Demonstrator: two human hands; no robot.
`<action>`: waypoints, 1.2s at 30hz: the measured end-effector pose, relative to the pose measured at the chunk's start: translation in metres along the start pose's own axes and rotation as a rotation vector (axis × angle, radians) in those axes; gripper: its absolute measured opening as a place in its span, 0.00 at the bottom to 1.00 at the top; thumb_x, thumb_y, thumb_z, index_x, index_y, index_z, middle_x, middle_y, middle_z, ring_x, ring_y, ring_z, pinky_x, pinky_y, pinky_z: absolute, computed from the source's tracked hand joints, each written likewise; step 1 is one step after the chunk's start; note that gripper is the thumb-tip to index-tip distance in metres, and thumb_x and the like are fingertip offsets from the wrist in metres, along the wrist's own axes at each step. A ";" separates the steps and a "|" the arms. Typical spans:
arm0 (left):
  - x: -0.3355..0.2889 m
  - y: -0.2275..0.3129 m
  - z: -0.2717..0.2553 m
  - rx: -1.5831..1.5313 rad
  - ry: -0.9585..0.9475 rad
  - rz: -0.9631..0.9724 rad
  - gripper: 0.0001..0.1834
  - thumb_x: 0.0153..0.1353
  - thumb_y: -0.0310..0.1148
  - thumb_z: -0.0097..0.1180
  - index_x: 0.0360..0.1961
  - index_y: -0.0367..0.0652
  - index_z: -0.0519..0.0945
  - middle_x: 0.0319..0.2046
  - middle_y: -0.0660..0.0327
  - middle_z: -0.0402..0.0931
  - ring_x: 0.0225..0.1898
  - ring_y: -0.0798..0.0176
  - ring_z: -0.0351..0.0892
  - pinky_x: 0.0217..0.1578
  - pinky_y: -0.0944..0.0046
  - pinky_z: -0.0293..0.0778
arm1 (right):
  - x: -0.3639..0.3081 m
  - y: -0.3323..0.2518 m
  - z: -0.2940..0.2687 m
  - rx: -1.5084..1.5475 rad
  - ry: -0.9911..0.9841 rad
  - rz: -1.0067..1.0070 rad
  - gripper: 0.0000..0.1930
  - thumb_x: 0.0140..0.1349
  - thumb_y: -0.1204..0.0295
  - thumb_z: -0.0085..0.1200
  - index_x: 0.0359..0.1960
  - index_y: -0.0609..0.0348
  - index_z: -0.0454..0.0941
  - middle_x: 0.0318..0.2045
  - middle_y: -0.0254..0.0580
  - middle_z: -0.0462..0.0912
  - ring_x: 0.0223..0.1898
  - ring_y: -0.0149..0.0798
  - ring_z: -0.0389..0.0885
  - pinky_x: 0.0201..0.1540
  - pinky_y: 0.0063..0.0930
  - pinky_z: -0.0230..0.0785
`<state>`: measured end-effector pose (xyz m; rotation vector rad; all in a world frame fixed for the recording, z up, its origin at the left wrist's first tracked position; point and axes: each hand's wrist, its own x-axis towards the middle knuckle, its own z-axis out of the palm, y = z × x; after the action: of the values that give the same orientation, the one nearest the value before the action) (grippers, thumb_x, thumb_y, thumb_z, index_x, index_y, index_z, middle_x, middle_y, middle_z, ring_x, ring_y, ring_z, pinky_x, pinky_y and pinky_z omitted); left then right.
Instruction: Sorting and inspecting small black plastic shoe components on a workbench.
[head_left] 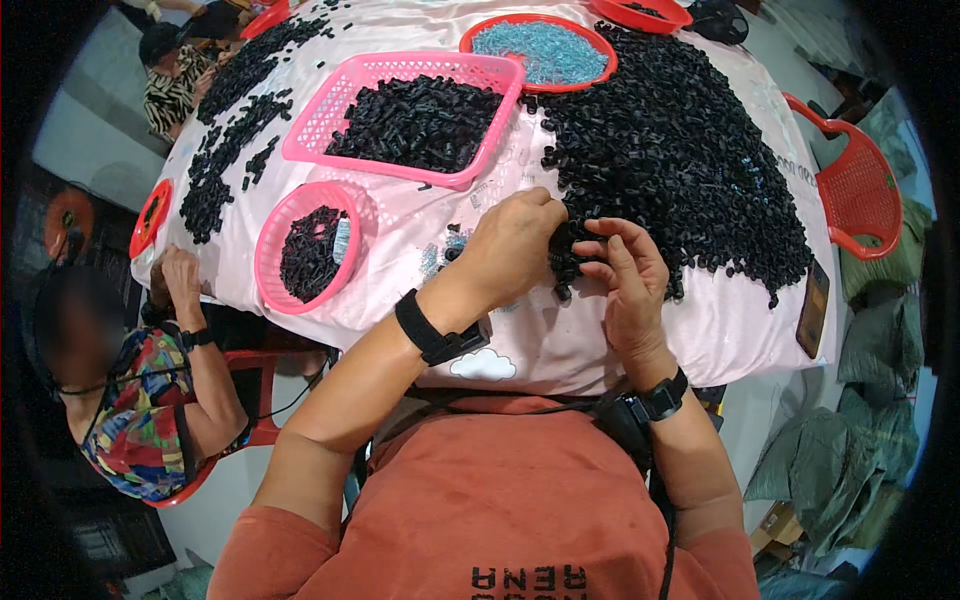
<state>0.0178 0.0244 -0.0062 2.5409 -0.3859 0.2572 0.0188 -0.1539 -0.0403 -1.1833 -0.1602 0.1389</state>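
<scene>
A broad pile of small black plastic parts (690, 150) covers the right half of the cloth-covered table. At its near left edge my two hands work close together. My left hand (512, 245) is closed, its back turned up and its fingertips hidden against the black parts. Facing it, my right hand (632, 275) has its fingers curled inward, with the tips at small black pieces. What each hand grips cannot be told apart from the dark pile behind. A few loose black parts (562, 293) lie just below my fingertips.
Left of the pile stand a pink basket (305, 135) of black parts and a smaller round pink basket (268, 255). A red tray (612, 70) of clear bluish pieces sits at the back. A phone (815, 310) lies at the right edge. Other people sit at left.
</scene>
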 end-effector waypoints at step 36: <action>-0.021 0.003 0.008 -0.028 0.028 0.071 0.05 0.51 0.23 0.60 0.31 0.39 0.81 0.30 0.53 0.75 0.36 0.45 0.78 0.36 0.49 0.74 | -0.001 0.009 0.002 -0.111 -0.010 -0.013 0.10 0.67 0.77 0.56 0.49 0.62 0.80 0.38 0.35 0.84 0.38 0.27 0.85 0.40 0.17 0.76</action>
<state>-0.0017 0.0223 -0.0168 2.4965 -0.4669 0.3115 0.0176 -0.1490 -0.0483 -1.2922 -0.1865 0.1262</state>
